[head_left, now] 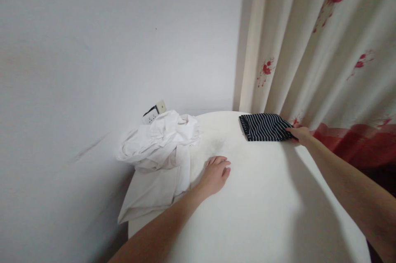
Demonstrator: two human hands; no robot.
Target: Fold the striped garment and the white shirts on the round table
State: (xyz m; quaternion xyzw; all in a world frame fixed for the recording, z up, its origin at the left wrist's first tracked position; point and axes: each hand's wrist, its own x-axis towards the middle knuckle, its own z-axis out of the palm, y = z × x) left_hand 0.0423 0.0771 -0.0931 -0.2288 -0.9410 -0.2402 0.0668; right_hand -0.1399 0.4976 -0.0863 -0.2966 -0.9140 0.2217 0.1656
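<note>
A black cloth with white stripes (264,127), folded into a flat rectangle, lies at the far right of the white table (247,209). My right hand (299,134) grips its right end, with the thumb on top and the other fingers mostly hidden beneath. Nearer the middle, my left hand (216,173) is over the tabletop with its fingers loosely bent and apart, holding nothing. Just left of that hand, a crumpled white cloth (161,139) is heaped at the table's left edge, and part of it hangs down.
A wall socket (151,115) shows behind the white cloth, low on the pale wall (139,40). Along the right side hangs a cream curtain (297,48) with red flowers and a red lower band, close to the table's edge. A grey smudge marks the tabletop.
</note>
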